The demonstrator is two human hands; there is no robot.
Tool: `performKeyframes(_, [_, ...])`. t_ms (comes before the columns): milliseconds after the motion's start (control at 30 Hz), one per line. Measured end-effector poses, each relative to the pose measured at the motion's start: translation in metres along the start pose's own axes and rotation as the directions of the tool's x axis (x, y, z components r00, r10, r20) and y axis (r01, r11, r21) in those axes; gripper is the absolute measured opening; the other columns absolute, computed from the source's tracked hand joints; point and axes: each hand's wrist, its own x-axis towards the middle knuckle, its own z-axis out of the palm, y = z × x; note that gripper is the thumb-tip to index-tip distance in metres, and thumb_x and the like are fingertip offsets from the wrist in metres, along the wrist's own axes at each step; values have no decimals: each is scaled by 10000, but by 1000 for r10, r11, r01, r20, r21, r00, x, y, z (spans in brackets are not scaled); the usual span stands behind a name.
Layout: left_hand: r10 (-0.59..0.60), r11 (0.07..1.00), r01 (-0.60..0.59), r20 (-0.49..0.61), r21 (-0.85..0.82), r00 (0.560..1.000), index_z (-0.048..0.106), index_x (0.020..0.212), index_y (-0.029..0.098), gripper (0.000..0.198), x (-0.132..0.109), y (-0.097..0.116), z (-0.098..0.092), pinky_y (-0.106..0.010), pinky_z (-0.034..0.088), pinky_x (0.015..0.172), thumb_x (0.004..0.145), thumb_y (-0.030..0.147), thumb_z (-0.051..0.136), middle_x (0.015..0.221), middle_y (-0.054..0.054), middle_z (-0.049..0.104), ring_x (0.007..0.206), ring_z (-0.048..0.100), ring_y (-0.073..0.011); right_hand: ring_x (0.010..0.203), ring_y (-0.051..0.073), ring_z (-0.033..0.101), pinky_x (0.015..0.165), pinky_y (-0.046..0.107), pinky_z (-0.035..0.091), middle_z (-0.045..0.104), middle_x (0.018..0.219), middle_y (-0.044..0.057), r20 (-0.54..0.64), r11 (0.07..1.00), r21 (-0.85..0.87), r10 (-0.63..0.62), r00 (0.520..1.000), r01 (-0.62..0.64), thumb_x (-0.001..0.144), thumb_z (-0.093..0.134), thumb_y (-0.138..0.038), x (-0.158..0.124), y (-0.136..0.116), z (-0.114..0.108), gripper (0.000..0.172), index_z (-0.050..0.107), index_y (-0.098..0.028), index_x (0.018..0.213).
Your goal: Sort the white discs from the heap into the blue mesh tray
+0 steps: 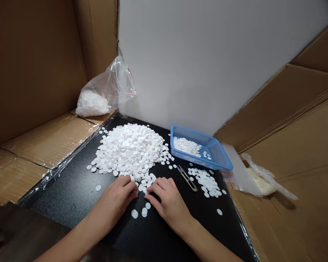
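A large heap of small white discs (131, 149) lies on a black table top (71, 196). My left hand (117, 198) and my right hand (168, 200) rest side by side at the heap's near edge, fingertips bent down and meeting over a few discs. What the fingertips pinch is too small to name. Loose discs (142, 211) lie between my wrists. Small metal snips (187, 178) lie just right of my right hand.
A blue mesh basket (218, 154) with some discs stands at the back right, a smaller disc pile (207, 181) in front of it. A clear bag of discs (98, 98) sits on cardboard at the back left. Crumpled plastic bags (257, 176) lie off the table's right edge.
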Motion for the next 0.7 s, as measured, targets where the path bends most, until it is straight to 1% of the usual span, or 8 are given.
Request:
performKeyframes(133, [-17,996,17,3,-83,1000,619,829,218,106,-2,0,-2,-274,442,669,894,151,570,833,-6,597,769,577,-182,754,172,586,707,320,385,647,803,3,9,994,91,55,998,-56,920,640,-160,0,-1,-7,145,586,-209,795])
performKeyframes(267, [-21,986,26,27,-165,999,604,826,217,102,-6,-3,-4,-256,433,652,888,140,578,833,-1,601,753,573,-171,714,156,617,775,321,407,651,752,-32,110,941,265,187,976,-210,874,703,-155,2,-6,-13,143,625,-209,767])
performKeyframes(333, [-4,981,11,37,-193,999,602,827,217,123,-7,-4,-4,-247,431,651,889,120,560,830,1,602,747,574,-164,708,149,624,824,332,407,650,747,-42,157,918,303,218,963,-258,860,720,-147,3,-9,-12,135,654,-213,762])
performKeyframes(400, [12,979,-2,48,-204,999,601,814,216,143,-7,-3,-4,-241,430,645,889,107,547,822,2,603,737,576,-159,743,157,621,824,333,400,651,774,-31,158,933,275,195,968,-233,853,720,-127,3,-10,-9,139,663,-211,759])
performKeyframes(467, [12,980,-2,48,-199,999,596,785,213,158,-6,-2,-4,-238,427,635,881,97,548,806,4,602,722,576,-157,785,168,608,791,325,392,652,804,-14,135,961,220,142,981,-169,856,701,-103,3,-10,-5,149,648,-205,761])
performKeyframes(533, [11,981,-2,45,-194,999,586,769,211,172,-6,-1,-5,-234,422,626,876,82,543,796,7,600,714,575,-155,785,172,593,754,317,384,647,797,-10,116,976,183,99,988,-119,862,678,-90,3,-9,-4,158,623,-201,765])
performKeyframes(600, [15,981,-4,55,-192,998,582,783,210,178,-5,0,-6,-228,419,626,881,70,532,804,8,599,718,576,-151,763,168,585,734,313,381,642,782,-12,106,978,173,103,989,-120,872,656,-82,3,-8,-5,158,608,-200,778])
performKeyframes(700, [24,984,-11,73,-179,997,577,810,209,175,-7,0,-8,-224,424,643,887,61,523,833,7,594,740,580,-146,758,158,601,740,308,386,652,792,-17,105,965,203,147,984,-166,896,645,-82,1,-6,-8,137,634,-202,830])
